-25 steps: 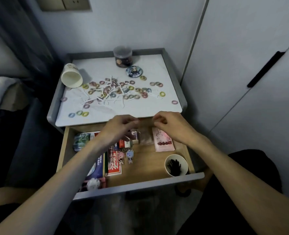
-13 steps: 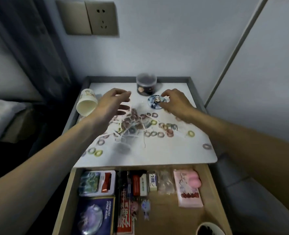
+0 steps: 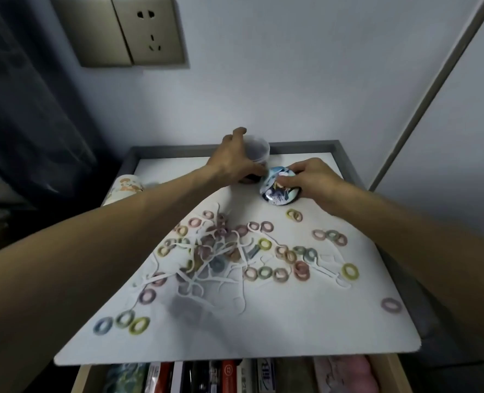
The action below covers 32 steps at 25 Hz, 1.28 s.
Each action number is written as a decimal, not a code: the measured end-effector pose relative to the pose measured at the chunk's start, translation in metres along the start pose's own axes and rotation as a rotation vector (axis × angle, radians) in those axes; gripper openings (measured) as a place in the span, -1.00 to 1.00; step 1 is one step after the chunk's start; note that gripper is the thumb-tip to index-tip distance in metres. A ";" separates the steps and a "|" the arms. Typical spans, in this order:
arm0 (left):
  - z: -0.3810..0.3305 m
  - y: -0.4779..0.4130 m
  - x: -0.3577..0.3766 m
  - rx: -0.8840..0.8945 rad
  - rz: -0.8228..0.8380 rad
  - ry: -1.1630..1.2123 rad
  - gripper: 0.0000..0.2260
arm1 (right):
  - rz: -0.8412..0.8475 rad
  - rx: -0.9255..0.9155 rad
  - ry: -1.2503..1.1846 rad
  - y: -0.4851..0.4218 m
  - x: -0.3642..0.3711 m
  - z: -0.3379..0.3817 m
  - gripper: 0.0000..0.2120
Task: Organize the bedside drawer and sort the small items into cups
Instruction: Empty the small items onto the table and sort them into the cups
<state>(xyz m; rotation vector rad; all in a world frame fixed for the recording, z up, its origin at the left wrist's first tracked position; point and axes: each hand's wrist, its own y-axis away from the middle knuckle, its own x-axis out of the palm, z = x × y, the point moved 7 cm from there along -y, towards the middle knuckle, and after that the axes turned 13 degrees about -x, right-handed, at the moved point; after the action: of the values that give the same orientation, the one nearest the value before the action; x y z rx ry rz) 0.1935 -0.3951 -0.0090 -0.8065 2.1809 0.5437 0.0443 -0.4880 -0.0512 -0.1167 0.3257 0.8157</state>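
Early days, by the look of the tabletop (image 3: 292, 330). Gripping the clear plastic cup (image 3: 259, 148) with the left hand (image 3: 235, 163) at the far edge, fingers curled round its side. Pinching the round printed badge (image 3: 277, 190) with the right hand (image 3: 313, 180), just right of that cup, fingers bent over its far-right edge. Tilted, seemingly with one edge off the surface, though hard to be sure. Probably about to drop the badge into the cup.

Nothing visibly sorted out of the main scatter. Dozens of coloured hair ties (image 3: 264, 272) loose across the middle and near part of the top, tangled with white floss picks (image 3: 204, 279) towards the left, with strays at the near-left corner and far out on the right. Something dark inside the clear cup, not identifiable. Lying on its side at the far left, a patterned paper cup (image 3: 124, 187) — mouth hidden, contents impossible to tell.

Below the near edge, the open drawer (image 3: 391, 374), packed in a row with boxes and packets. Tidy-looking, but only a strip in view. Left to do, on this showing — nearly all the picking and separating.
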 end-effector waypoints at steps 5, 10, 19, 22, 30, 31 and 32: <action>-0.005 0.002 -0.002 0.003 -0.139 -0.031 -0.08 | -0.236 0.104 -0.489 0.027 -0.026 0.004 -0.76; -0.031 0.088 -0.033 0.175 -0.129 0.103 -0.12 | -0.179 0.040 -0.545 0.099 -0.023 0.051 -0.75; 0.037 0.322 -0.026 0.076 0.246 0.452 -0.59 | -0.057 0.024 -0.547 0.286 0.047 0.081 -0.76; 0.067 0.371 -0.018 -0.011 0.276 0.634 -0.54 | -0.015 0.100 -0.521 0.336 0.082 0.072 -0.75; 0.092 0.421 -0.023 -0.123 0.283 0.622 -0.69 | -0.046 0.268 -0.682 0.374 0.133 0.054 -0.73; 0.096 0.421 -0.023 -0.181 0.284 0.725 -0.74 | -0.041 0.253 -0.673 0.374 0.137 0.057 -0.73; 0.104 0.419 -0.024 -0.243 0.245 0.819 -0.73 | -0.025 0.235 -0.652 0.373 0.141 0.061 -0.74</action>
<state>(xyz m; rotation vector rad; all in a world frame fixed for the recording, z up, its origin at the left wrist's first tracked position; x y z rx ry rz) -0.0312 -0.0262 -0.0030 -1.0172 3.0344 0.6897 -0.1239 -0.1219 -0.0321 0.3608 -0.1972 0.7423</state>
